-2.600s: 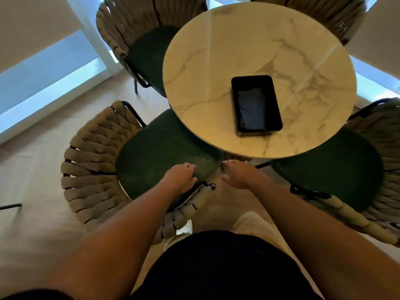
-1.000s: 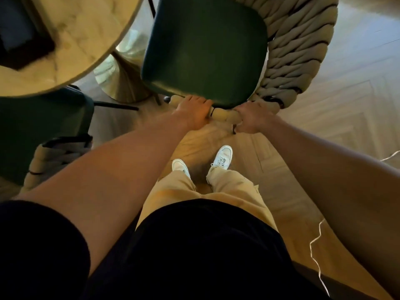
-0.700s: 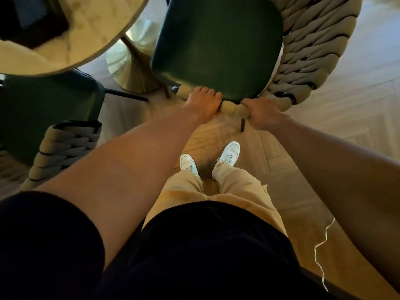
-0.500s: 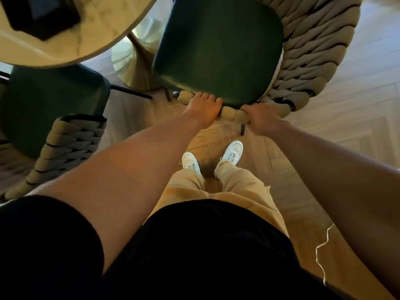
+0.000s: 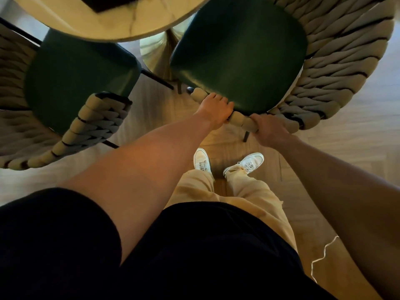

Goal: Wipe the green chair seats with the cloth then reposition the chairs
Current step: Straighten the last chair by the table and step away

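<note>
A chair with a dark green seat [image 5: 240,53] and a woven beige rope back [image 5: 337,68] stands right in front of me. Both hands grip its rope-wrapped arm rail [image 5: 238,119] at the near edge of the seat. My left hand [image 5: 215,109] curls over the rail on the left, and my right hand [image 5: 267,128] wraps around it on the right. A second green-seated chair [image 5: 75,79] with the same woven back stands to the left. No cloth shows in view.
The round marble table [image 5: 104,20] sits at the top left on a gold pedestal base [image 5: 160,53], with a dark tray [image 5: 106,2] on top. My white shoes [image 5: 202,162] stand on the herringbone wood floor. A thin white cord [image 5: 322,254] lies on the floor at right.
I turned from the first chair to this one and took hold of its arm rail with both hands. Over the last second the chair has shifted toward the table.
</note>
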Available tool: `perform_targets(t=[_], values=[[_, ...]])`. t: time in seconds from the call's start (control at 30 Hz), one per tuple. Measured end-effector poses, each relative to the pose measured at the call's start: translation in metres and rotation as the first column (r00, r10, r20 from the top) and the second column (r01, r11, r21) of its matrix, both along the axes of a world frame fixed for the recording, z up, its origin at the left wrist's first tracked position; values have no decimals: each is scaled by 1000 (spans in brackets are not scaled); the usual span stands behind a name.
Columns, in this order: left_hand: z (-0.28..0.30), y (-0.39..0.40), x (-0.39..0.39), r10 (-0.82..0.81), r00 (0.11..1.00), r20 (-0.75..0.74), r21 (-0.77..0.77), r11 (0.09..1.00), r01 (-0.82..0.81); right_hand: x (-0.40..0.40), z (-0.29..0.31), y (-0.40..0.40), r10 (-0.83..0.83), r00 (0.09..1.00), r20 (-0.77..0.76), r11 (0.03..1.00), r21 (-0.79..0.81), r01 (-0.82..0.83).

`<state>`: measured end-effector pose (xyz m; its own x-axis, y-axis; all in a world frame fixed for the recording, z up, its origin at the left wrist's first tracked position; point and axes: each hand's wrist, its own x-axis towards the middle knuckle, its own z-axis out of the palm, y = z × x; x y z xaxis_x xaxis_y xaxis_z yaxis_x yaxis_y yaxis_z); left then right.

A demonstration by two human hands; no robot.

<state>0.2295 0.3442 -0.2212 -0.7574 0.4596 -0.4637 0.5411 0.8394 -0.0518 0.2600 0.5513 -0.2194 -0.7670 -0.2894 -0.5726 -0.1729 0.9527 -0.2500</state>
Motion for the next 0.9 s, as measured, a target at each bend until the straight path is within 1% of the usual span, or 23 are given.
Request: perform_targets(t=[0.1,0.2,0.33,0.5,0.63,0.7,0.77,0.83,0.9], values=[[5,-8,-8,23,1000,8,7,1000,-23,-10,0,-9,-4,1000,31,1000,11,3],[11,-16,-16,36,999,40,7,999,-37,-19,0,-15,-16,999,37,999,-27,17],[13,-26,-24,41,997,60,13,999,-42,-28,4,-26,-14,998,54,999,-40,16],[9,-32,-26,29,997,66,28,999,-31,-29,8,-32,-10,999,31,999,-32,11],[8,-32,-28,36,994,103,57,997,-42,-34,13,-30,11,998,62,998,-58,-8],[11,-33,-29,38,991,125,74,996,-47,-38,19,-31,66,996,61,997,-43,-63],[17,-33,-26,34,991,127,92,995,-46,-41,28,-33,128,990,64,992,15,-129],[26,-31,-22,40,990,139,97,994,-54,-42,38,-34,132,987,92,990,42,-136],[37,-27,-18,50,987,153,88,994,-64,-41,47,-31,99,990,104,994,28,-103]])
